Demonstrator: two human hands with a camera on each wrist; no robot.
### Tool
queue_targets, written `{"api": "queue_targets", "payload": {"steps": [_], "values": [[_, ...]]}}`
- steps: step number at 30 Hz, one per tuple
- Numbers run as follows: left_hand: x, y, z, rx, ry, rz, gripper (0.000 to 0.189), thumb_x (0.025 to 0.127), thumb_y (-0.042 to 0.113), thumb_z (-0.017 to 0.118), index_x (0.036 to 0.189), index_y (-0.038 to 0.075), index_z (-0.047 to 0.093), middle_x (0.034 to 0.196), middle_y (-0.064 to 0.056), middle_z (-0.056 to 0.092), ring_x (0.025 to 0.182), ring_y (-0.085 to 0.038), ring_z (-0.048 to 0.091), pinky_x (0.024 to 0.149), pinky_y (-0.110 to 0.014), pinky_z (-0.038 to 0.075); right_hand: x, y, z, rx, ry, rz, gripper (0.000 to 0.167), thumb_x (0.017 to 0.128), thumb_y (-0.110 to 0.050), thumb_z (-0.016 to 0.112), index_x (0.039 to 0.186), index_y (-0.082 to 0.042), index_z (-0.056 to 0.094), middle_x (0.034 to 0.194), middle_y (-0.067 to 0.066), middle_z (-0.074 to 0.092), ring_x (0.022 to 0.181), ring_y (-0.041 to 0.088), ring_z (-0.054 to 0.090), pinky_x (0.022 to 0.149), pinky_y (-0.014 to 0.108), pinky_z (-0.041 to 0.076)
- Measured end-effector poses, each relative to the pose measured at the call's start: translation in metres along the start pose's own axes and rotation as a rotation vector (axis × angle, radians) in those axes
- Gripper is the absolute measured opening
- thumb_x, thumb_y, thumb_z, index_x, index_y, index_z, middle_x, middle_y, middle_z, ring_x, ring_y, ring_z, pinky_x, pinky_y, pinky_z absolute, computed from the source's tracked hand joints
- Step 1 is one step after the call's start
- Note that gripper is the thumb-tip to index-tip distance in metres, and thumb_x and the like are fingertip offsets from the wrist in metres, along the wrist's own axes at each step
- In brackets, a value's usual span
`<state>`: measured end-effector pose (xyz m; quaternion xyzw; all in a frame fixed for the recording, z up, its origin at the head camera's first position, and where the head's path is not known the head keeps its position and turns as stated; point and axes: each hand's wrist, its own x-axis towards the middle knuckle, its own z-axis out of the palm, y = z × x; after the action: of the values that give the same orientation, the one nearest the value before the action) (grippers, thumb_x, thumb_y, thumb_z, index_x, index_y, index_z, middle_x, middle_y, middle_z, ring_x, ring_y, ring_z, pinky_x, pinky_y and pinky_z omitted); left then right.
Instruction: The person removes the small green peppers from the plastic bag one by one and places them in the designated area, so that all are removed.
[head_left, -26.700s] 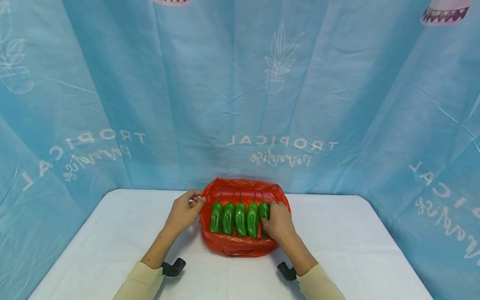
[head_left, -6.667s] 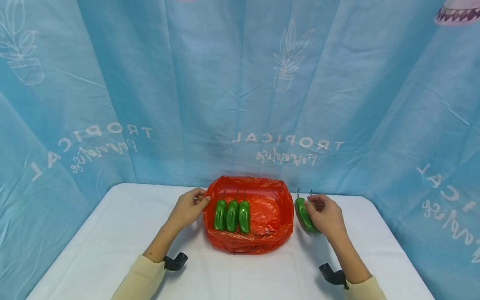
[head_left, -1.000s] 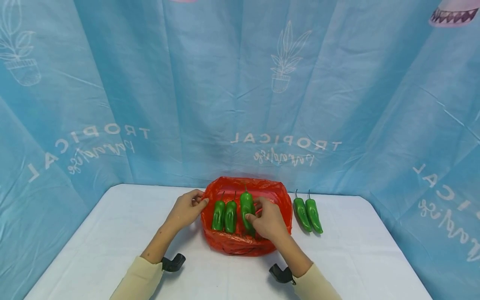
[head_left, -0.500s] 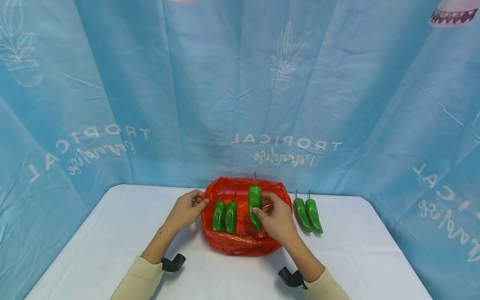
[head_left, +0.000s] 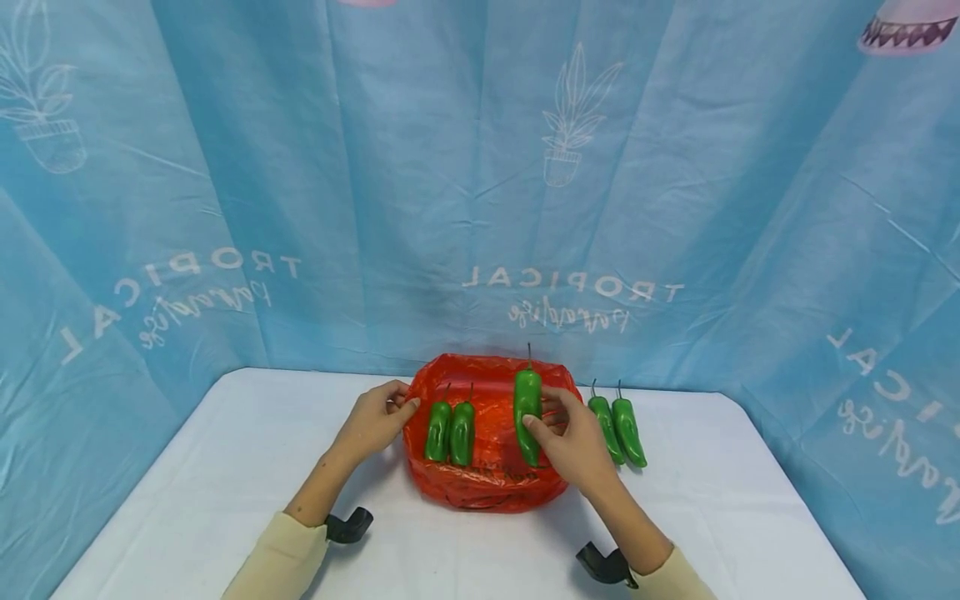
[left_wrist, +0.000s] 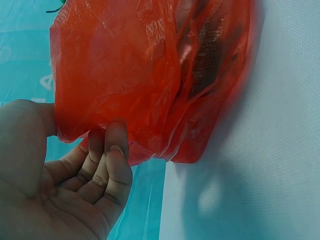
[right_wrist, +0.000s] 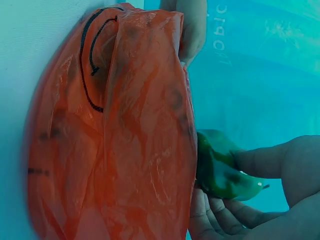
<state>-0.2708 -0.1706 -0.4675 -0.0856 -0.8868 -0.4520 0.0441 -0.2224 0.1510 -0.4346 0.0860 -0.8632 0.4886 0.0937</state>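
An open red plastic bag (head_left: pixel 480 492) sits at the table's far middle. My left hand (head_left: pixel 375 421) pinches its left rim between thumb and fingers; the left wrist view shows the thin plastic (left_wrist: pixel 115 65) caught there. My right hand (head_left: pixel 577 446) holds a green chili pepper (head_left: pixel 527 400), stem up, over the bag's right part. In the right wrist view, thumb and fingers grip that pepper (right_wrist: pixel 225 170) behind the bag's edge. Two more green peppers, a left one (head_left: pixel 438 433) and a right one (head_left: pixel 462 435), stand side by side in the bag's left half.
To the right of the bag, an inner pepper (head_left: pixel 604 425) and an outer pepper (head_left: pixel 628 433) lie side by side on the white table (head_left: pixel 712 500). A blue printed curtain (head_left: pixel 405 208) hangs behind and at both sides.
Earlier, five peppers were in the bag; two came to lie on the table at right. In the last second my right hand raised a third and carried it rightward. My left hand stayed put.
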Motion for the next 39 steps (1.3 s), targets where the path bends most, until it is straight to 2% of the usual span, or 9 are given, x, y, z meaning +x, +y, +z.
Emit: {"api": "queue_targets", "payload": {"steps": [7,19,27,32,39], "values": [[0.0,0.001,0.0,0.0,-0.007,-0.018,0.019,0.102,0.022,0.068,0.112,0.005,0.07,0.09,-0.004,0.066,0.074,-0.019,0.058,0.064,-0.032,0.05,-0.002,0.007,-0.014,0.025,0.008,0.028,0.049,0.098,-0.019,0.078,0.142,-0.009,0.06,0.112,0.005,0.069,0.1,0.02,0.066,0.084,0.029,0.056],[0.0,-0.001,0.0,-0.001,-0.009,0.004,0.019,0.102,0.02,0.068,0.112,0.005,0.07,0.091,-0.005,0.067,0.075,-0.019,0.058,0.065,-0.032,0.05,-0.002,0.018,-0.034,0.056,0.027,0.077,0.042,0.1,-0.016,0.075,0.139,-0.006,0.062,0.113,0.012,0.067,0.101,0.024,0.065,0.083,0.025,0.056],[0.0,-0.001,-0.001,0.009,-0.007,-0.001,0.017,0.102,0.02,0.069,0.11,0.005,0.07,0.088,-0.005,0.066,0.074,-0.018,0.056,0.064,-0.031,0.049,0.0,0.019,-0.049,0.005,0.072,0.109,0.042,0.1,-0.02,0.073,0.137,-0.003,0.062,0.115,0.014,0.068,0.103,0.027,0.066,0.083,0.023,0.057],[0.0,0.0,-0.002,0.019,-0.012,0.001,0.017,0.102,0.02,0.068,0.11,0.005,0.07,0.088,-0.004,0.065,0.074,-0.018,0.056,0.063,-0.031,0.048,0.004,0.022,-0.061,-0.015,0.085,0.142,0.044,0.101,-0.023,0.072,0.139,-0.003,0.062,0.118,0.015,0.068,0.105,0.027,0.065,0.086,0.029,0.056],[0.0,-0.001,0.0,0.017,-0.01,0.013,0.017,0.102,0.02,0.068,0.11,0.006,0.07,0.086,-0.003,0.064,0.073,-0.018,0.056,0.064,-0.032,0.048,0.008,0.036,-0.078,-0.063,0.09,0.175,0.047,0.103,-0.025,0.07,0.142,-0.002,0.06,0.125,0.019,0.067,0.111,0.032,0.065,0.093,0.043,0.058]]}}
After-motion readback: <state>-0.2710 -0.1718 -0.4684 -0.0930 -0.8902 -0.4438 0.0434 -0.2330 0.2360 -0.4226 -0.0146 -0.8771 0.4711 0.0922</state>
